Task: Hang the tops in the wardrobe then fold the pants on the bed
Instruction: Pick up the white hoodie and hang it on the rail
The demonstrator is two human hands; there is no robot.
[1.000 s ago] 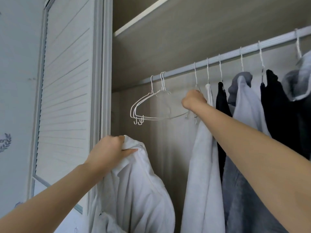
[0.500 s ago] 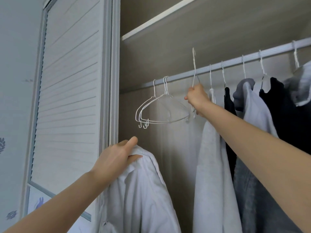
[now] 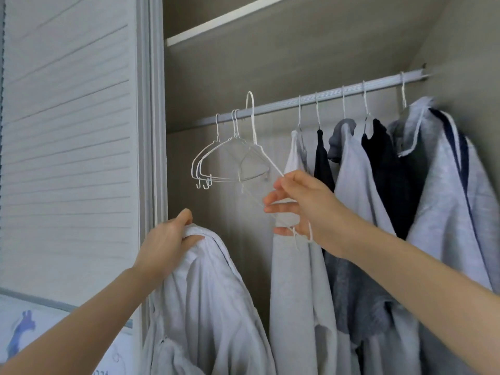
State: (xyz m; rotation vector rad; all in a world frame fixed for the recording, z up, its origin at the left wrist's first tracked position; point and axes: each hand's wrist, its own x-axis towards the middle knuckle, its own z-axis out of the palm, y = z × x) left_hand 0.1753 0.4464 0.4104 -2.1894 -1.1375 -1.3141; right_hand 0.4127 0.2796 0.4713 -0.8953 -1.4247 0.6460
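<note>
Before the wardrobe rail [image 3: 311, 100], right hand [image 3: 303, 205] pinches a hanger [image 3: 253, 131], left hand [image 3: 165, 239] grips a top [image 3: 205, 307].

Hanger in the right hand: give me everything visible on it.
The hanger is thin white wire, empty, with a tall hook and a triangular body. It is off the rail, its hook in the air beside the empty hangers hanging there. It is tilted, its lower part pinched in the right hand.

Empty hangers on rail [image 3: 216, 163]: three. Hanger in hand [image 3: 254, 136]: one. Hung garments [image 3: 359, 185]: five.
</note>
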